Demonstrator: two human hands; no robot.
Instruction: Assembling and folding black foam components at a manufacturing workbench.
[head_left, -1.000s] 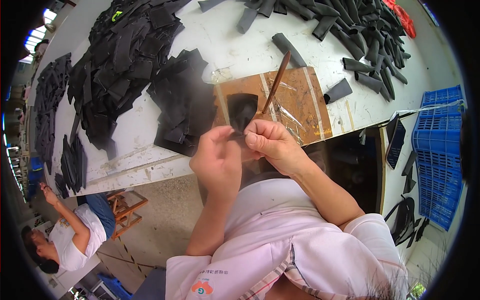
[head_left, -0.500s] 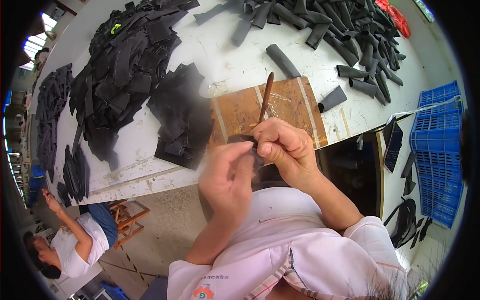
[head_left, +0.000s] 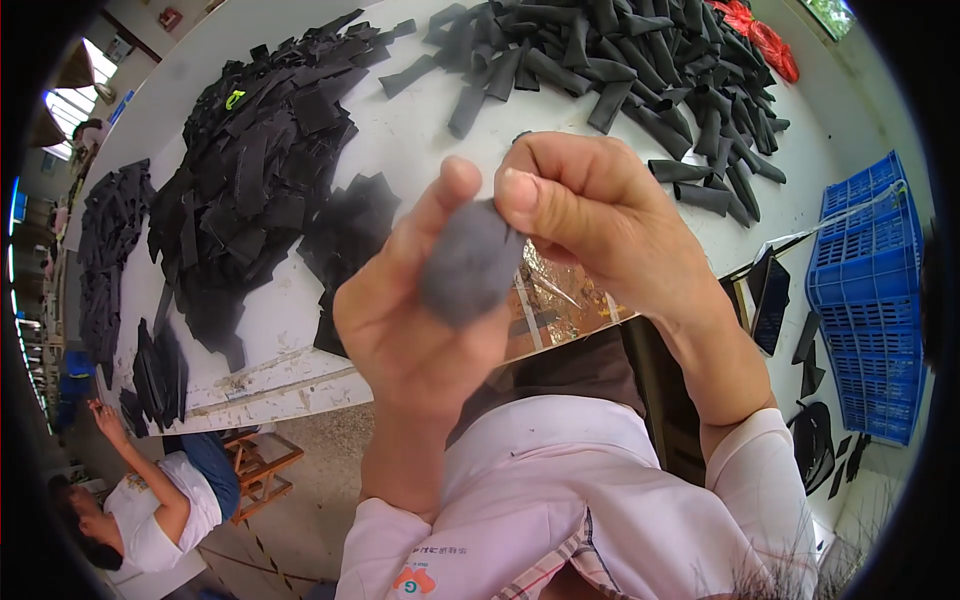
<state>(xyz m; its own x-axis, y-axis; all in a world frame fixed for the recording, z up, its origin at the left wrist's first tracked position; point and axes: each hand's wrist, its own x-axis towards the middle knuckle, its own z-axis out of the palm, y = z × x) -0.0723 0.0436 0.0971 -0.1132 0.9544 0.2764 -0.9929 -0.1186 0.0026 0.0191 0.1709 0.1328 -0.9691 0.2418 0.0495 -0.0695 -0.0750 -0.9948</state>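
Raised over the table's front edge, my two hands are close together around a dark grey, rounded foam-like piece [head_left: 470, 262], which is blurred. My left hand [head_left: 415, 335] is curled behind and under it, with a fingertip sticking up beside it. At its upper right edge, my right hand [head_left: 610, 215] pinches the piece between thumb and bent forefinger. Below the hands lies a brown board [head_left: 565, 290] with pale strips, mostly covered by them. The brown pointed stick from the earlier picture cannot be made out now.
Flat black pieces lie in a large heap [head_left: 250, 170] at left, with smaller piles beside it. Rolled dark grey tubes [head_left: 610, 60] are heaped at the far side, near a red plastic bag [head_left: 765, 45]. Blue crates [head_left: 865, 300] stand at right. Another person [head_left: 150, 490] sits at lower left.
Both hands have risen and come nearer with the dark grey piece, which now shows as a rounded shape. The brown stick, visible above the board before, is out of sight.
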